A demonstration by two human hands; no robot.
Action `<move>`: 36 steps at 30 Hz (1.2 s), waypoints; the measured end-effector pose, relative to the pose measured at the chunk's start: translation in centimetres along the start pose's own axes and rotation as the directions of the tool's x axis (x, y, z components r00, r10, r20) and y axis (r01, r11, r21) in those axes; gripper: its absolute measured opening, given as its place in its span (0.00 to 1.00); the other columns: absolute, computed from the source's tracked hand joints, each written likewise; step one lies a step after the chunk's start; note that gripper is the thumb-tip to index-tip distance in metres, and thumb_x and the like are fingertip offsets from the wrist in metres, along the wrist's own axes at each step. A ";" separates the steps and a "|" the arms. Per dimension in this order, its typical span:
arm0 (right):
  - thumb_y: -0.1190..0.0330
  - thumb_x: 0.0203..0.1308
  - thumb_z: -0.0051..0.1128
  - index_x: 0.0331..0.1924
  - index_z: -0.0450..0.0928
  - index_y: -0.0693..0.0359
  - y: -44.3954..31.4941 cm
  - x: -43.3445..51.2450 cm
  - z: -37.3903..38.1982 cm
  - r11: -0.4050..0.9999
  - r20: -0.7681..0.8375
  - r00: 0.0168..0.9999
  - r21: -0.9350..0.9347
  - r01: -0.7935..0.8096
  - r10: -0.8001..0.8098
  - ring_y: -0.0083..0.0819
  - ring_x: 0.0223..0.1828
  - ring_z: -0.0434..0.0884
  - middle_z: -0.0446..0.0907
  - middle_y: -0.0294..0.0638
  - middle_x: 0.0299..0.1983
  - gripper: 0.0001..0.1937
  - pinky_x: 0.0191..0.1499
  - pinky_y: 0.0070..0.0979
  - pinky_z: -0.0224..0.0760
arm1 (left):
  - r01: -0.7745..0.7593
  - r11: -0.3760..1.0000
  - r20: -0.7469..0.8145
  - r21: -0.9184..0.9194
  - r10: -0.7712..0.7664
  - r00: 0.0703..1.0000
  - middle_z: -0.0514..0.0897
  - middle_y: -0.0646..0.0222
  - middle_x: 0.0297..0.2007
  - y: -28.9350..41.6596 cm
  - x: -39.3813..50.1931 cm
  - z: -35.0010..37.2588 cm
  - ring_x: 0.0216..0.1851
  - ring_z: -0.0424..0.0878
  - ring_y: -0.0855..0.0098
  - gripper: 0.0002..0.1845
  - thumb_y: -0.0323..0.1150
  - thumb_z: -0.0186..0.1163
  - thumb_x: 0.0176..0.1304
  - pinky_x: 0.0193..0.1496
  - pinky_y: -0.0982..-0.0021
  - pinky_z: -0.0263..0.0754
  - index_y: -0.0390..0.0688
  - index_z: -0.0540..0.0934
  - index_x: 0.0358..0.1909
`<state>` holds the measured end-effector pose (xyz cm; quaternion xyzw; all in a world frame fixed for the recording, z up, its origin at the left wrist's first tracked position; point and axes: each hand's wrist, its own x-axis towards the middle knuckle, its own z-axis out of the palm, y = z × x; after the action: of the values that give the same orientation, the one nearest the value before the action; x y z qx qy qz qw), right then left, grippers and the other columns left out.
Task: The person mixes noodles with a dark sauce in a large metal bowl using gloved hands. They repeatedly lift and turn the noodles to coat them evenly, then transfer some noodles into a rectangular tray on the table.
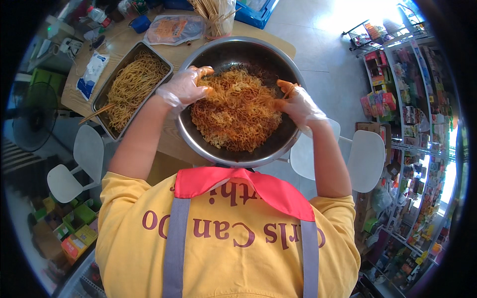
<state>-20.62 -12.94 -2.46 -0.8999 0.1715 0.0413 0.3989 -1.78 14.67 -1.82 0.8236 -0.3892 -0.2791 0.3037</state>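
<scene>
A wide stainless steel bowl point(238, 161) holds a large heap of thin noodles point(238, 111), coated unevenly in reddish-orange seasoning. Clear plastic gloves with orange-stained fingertips cover both hands. At the heap's upper left, my left hand point(188, 85) has its thumb and fingers spread against the noodles. Over the bowl's right side, my right hand point(294, 100) touches the heap's edge, with a few strands at its fingers; whether it grips any is unclear. Left of the bowl, a rectangular metal tray point(169, 63) contains plainer noodles point(136, 89) and a pair of wooden chopsticks point(97, 113).
A wooden table point(76, 89) carries a white-and-blue packet point(92, 72), a flat plastic pouch point(175, 29), a container of wooden sticks point(218, 22) and a blue cup point(140, 24). White chairs point(367, 160) stand on both sides. Stocked shelves point(413, 111) line the right; a fan point(35, 115) stands left.
</scene>
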 end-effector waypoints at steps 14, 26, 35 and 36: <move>0.50 0.64 0.53 0.65 0.68 0.55 5.7 4.3 13.3 0.144 0.554 0.712 0.737 -0.661 0.432 0.50 0.60 0.73 0.73 0.49 0.61 0.29 0.60 0.51 0.66 | 0.765 0.141 0.621 -0.628 -0.500 0.603 0.73 0.55 0.64 -3.1 4.8 11.1 0.63 0.73 0.57 0.44 0.61 0.65 0.54 0.66 0.49 0.63 0.49 0.66 0.69; 0.78 0.57 0.48 0.58 0.73 0.61 -5.2 0.5 2.1 0.271 0.311 0.930 0.895 -0.356 0.195 0.39 0.51 0.82 0.81 0.46 0.51 0.22 0.55 0.39 0.77 | 0.235 0.128 0.222 -0.964 -0.104 0.969 0.83 0.58 0.52 1.7 0.7 3.1 0.53 0.82 0.66 0.23 0.38 0.59 0.63 0.57 0.63 0.77 0.38 0.76 0.57; 0.75 0.60 0.62 0.55 0.72 0.67 -12.1 -0.6 -3.0 0.404 0.188 0.971 0.885 -0.232 0.146 0.38 0.46 0.85 0.82 0.48 0.48 0.19 0.49 0.34 0.83 | 0.065 0.678 0.100 -0.732 0.012 0.995 0.83 0.68 0.50 6.2 -0.7 -0.5 0.51 0.79 0.74 0.25 0.35 0.67 0.58 0.59 0.68 0.72 0.40 0.77 0.57; 0.76 0.59 0.63 0.53 0.73 0.68 -12.8 -0.6 -3.4 0.423 0.156 0.976 0.882 -0.207 0.152 0.39 0.45 0.85 0.82 0.49 0.46 0.18 0.48 0.35 0.84 | 0.088 0.827 0.123 -0.555 -0.022 0.992 0.83 0.69 0.51 6.7 -0.8 -0.9 0.51 0.79 0.75 0.28 0.35 0.69 0.57 0.58 0.69 0.72 0.41 0.75 0.59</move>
<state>-17.06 -7.27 8.98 -0.5293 0.2515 0.0105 0.8102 -4.74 12.16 3.72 0.6929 -0.2831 -0.4347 0.5008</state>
